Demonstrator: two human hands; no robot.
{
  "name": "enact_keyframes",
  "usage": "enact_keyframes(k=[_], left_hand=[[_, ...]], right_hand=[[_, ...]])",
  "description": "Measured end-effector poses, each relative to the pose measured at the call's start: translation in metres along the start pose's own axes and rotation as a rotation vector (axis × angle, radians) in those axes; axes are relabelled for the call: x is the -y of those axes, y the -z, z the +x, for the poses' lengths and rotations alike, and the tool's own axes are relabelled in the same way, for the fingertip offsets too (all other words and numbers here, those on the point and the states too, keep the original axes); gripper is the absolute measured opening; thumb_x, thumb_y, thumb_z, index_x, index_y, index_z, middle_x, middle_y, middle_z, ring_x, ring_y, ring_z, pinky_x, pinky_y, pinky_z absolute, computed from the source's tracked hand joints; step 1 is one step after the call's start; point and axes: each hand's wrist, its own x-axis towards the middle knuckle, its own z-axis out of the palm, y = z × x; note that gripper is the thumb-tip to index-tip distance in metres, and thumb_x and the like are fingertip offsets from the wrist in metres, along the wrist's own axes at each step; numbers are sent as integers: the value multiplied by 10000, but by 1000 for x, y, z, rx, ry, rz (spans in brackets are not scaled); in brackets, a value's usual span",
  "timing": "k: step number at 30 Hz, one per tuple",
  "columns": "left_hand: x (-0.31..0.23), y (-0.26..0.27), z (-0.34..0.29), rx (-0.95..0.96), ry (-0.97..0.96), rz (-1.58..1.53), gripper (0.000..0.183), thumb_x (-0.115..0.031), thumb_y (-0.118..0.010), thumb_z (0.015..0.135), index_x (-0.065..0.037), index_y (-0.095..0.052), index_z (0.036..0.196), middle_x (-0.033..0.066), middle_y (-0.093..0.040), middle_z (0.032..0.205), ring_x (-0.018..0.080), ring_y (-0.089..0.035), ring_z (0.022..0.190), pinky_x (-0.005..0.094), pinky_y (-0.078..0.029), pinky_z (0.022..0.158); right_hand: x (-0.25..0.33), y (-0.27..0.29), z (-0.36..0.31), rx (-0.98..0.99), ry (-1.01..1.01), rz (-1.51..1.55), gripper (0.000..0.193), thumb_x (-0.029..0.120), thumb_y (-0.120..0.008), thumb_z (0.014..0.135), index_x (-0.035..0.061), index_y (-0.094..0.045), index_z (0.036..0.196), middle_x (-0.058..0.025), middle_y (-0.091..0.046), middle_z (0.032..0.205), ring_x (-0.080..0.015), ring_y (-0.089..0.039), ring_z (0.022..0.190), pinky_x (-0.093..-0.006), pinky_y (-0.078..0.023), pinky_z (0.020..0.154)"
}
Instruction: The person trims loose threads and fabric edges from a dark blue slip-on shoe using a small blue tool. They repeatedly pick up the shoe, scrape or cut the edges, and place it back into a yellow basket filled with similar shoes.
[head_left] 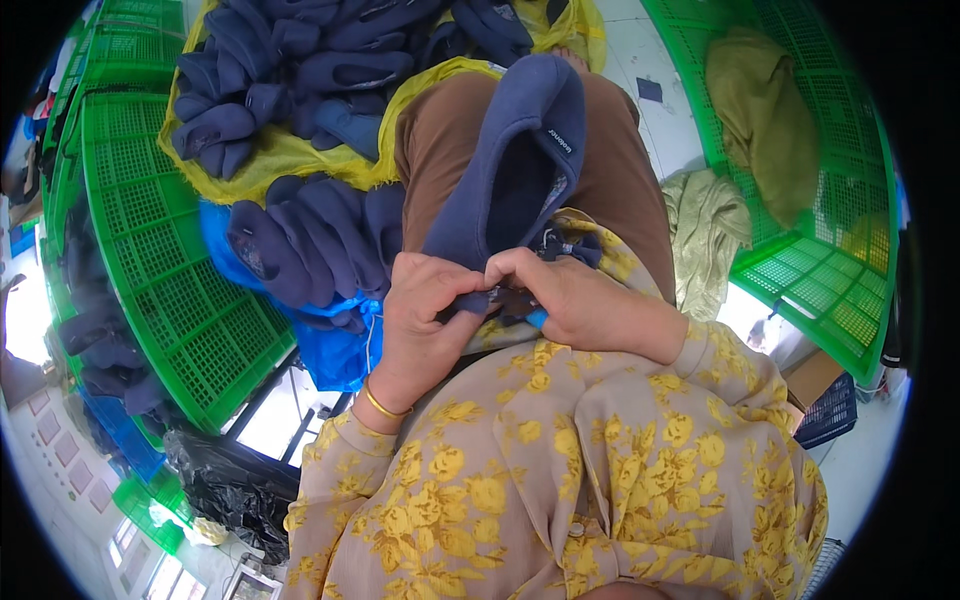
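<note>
A navy-blue fabric slipper lies across my lap, its opening facing up and a small label on the rim. My left hand is closed at the slipper's near end, thumb and forefinger pinching its dark-blue fabric. Close against it, my right hand has its fingers curled in a pinch; what they hold is mostly hidden. A bit of bright blue shows beneath that hand. Small dark-blue fabric pieces lie on my lap just beyond the right hand.
A yellow sack holding many navy slippers spreads out ahead on the left. More slippers are stacked on blue plastic by my left knee. Green mesh crates stand left and right. Olive cloth hangs at the right.
</note>
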Motion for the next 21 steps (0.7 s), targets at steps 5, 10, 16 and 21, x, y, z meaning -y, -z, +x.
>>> enact_keyframes(k=[5, 10, 16, 21], left_hand=[[-1, -1, 1, -11, -24, 35, 238, 30, -725, 648, -82, -707, 857, 32, -662, 839, 233, -576, 823, 333, -417, 761], [-4, -2, 0, -19, 23, 55, 240, 47, -715, 608, -64, -679, 817, 36, -659, 827, 243, -573, 825, 339, -423, 764], [5, -2, -2, -12, -39, 49, 229, 49, -701, 607, -67, -660, 800, 39, -654, 827, 247, -564, 825, 341, -413, 752], [1, -6, -5, -42, -94, 169, 203, 7, -694, 632, -86, -663, 810, 27, -649, 857, 241, -549, 853, 373, -384, 779]], right_hand=[[25, 13, -3, -201, 19, -390, 425, -41, -622, 722, 113, -566, 1114, -74, -630, 983, -317, -657, 870, -372, -524, 701], [21, 5, 4, -198, 198, -487, 286, 19, -639, 721, 119, -600, 985, -40, -514, 873, -276, -590, 673, -377, -478, 576], [13, 1, 8, -281, 442, -608, 247, 27, -654, 720, 94, -575, 943, -43, -484, 854, -274, -545, 633, -365, -460, 562], [56, 21, 8, -461, 253, 680, 101, 43, -581, 918, 75, -562, 1012, -27, -562, 918, -123, -552, 702, -269, -453, 632]])
